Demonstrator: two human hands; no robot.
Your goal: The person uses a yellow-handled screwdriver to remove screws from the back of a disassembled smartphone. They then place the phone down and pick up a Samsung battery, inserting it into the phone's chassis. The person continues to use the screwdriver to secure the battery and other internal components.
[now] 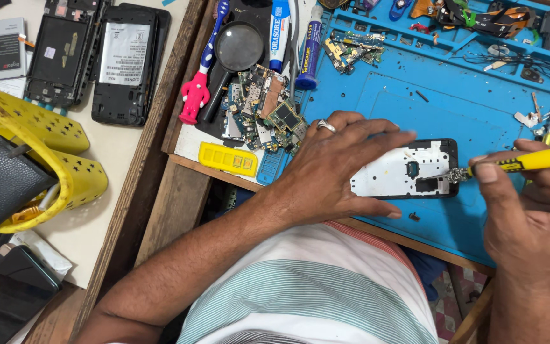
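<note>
Holding: we pin an opened phone, its white inner frame up, flat on the blue mat near the front edge of the bench.
Left hand: fingers spread, pressing down on the phone's left end; a ring on one finger.
Right hand: pinching a yellow screwdriver, its tip touching the phone's right end.
Risk: we judge the tip could slip off the screw and scratch the frame if the left hand eases; a small dark part lying just beside the phone near the mat's edge could roll off the bench.
Nearby: a heap of circuit boards, a magnifying glass, a pink-handled toothbrush, glue tubes.
Surface: a crowded wooden bench; left of it, two opened phones and a yellow basket.
Room: patterned floor tiles show below.
</note>
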